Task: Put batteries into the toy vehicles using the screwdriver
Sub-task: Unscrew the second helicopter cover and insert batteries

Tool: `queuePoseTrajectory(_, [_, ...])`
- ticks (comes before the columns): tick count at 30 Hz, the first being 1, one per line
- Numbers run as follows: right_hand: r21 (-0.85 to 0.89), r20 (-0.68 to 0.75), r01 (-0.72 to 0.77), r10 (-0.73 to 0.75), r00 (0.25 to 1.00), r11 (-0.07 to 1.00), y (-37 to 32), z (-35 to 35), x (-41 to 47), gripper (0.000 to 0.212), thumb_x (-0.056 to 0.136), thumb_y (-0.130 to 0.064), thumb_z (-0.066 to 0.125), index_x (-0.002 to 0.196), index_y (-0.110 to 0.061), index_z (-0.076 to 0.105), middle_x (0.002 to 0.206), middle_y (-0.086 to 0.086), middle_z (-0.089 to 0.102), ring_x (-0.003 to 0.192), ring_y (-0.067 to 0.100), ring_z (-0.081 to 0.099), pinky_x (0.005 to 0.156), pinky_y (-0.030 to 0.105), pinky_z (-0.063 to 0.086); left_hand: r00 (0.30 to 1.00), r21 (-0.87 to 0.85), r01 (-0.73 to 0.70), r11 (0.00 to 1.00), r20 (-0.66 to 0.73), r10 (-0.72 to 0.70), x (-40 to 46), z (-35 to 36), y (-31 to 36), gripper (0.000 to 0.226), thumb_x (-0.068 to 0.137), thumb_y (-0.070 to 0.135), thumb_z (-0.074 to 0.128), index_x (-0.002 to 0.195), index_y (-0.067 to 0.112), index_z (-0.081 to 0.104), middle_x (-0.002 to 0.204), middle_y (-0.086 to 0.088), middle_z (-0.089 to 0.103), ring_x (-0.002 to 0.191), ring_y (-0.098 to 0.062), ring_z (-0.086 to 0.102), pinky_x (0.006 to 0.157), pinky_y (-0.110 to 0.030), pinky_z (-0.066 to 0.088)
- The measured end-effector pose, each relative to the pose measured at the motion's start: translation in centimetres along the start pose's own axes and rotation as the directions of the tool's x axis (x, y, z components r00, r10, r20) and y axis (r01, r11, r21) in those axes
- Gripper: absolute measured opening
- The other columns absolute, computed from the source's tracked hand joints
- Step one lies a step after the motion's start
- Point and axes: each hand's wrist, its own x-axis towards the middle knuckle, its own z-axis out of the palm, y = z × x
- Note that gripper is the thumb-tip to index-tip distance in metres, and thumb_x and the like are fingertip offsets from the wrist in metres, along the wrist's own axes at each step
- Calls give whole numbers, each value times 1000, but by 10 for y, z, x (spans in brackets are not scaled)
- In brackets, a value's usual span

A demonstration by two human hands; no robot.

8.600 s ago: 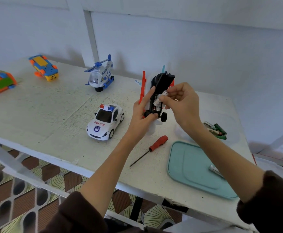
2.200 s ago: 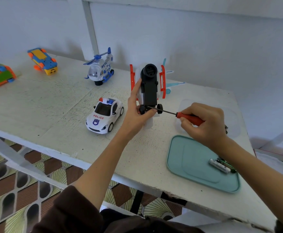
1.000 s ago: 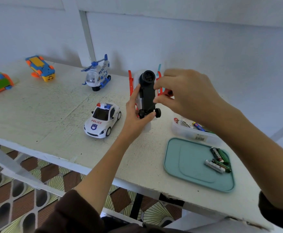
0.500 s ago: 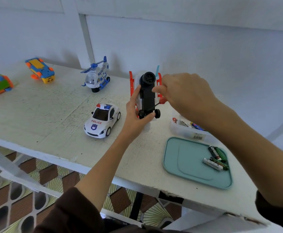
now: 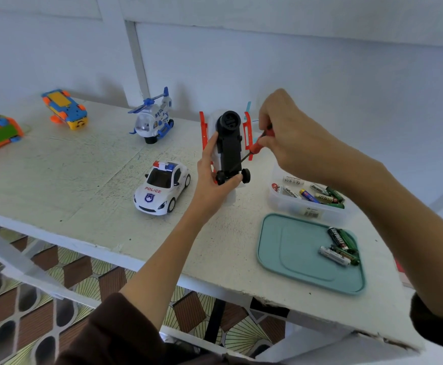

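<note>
The left hand (image 5: 209, 175) holds a white toy plane with red wings and a black underside (image 5: 229, 146) up above the white tabletop (image 5: 83, 180), belly toward the camera. Its fingers are wrapped around the plane's side and bottom. The right hand (image 5: 291, 143) pinches a red-handled screwdriver (image 5: 257, 146), fingers curled tight on the handle, and the thin metal tip touches the black belly. A clear plastic box of batteries (image 5: 307, 198) sits near the plane. More loose batteries (image 5: 340, 246) lie on the teal plastic lid (image 5: 294, 254). A white police car toy (image 5: 162, 191) stands just beside the left hand.
</note>
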Motion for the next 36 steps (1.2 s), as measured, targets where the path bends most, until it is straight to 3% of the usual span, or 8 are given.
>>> queuePoseTrajectory(5, [-441,-66,-240,235,970,865,3,2,6,36,96,-43,34,97,-9,45,82,3,47,69,27,48,61,34,35,1000,59,30,998,2,-30,0,1,-7,86,73,31,71,142,54,24,148,1,33,129,-39,43,106,-53,41])
queuePoseTrajectory(11, [-116,-6,90,-91,996,989,5,5,-3,13,81,-7,64,90,-7,54,98,10,46,66,28,59,53,37,47,1000,45,23,999,-14,-22,2,0,-9,86,74,30,71,142,53,24,148,-2,34,130,-37,43,105,-52,43])
queuePoseTrajectory(16, [-392,-59,-96,79,995,915,-3,5,0,30,90,-48,47,86,-19,38,84,-1,41,65,23,42,55,29,28,999,27,12,1000,-31,-11,3,1,-8,85,74,29,69,143,51,25,149,-1,32,133,-35,41,105,-48,44])
queuePoseTrajectory(22, [233,98,14,-38,995,972,-8,-2,6,28,84,3,55,107,-6,42,89,-2,42,77,27,54,70,43,48,999,63,39,997,-19,-38,3,2,-10,86,72,31,71,142,52,27,147,3,35,131,-36,43,107,-54,39])
queuePoseTrajectory(25, [-67,32,-24,26,999,997,-7,-4,10,11,90,-16,53,98,-12,48,89,-5,47,78,25,55,65,35,41,999,90,43,995,-11,-42,3,6,-11,86,71,32,71,142,50,28,143,1,37,126,-38,45,105,-56,40])
queuePoseTrajectory(29, [-422,-2,-103,112,994,901,-2,-5,13,40,90,-52,43,79,-14,48,81,4,56,75,25,55,61,30,36,999,96,22,995,-25,-20,4,7,-8,82,71,32,70,141,51,30,141,3,36,126,-38,46,105,-56,40])
queuePoseTrajectory(33, [38,43,5,-6,999,999,8,-2,9,26,82,-25,66,99,-8,55,95,3,49,76,20,54,68,26,45,999,80,-1,997,-39,4,2,5,-5,81,73,30,70,139,53,30,145,4,36,131,-30,45,107,-54,39])
queuePoseTrajectory(36, [65,-29,-48,50,998,997,10,3,8,13,82,-17,66,89,-11,57,80,-2,54,73,18,53,67,26,43,999,71,2,998,-40,1,1,7,2,79,73,30,69,137,54,31,142,2,39,124,-30,51,103,-52,44])
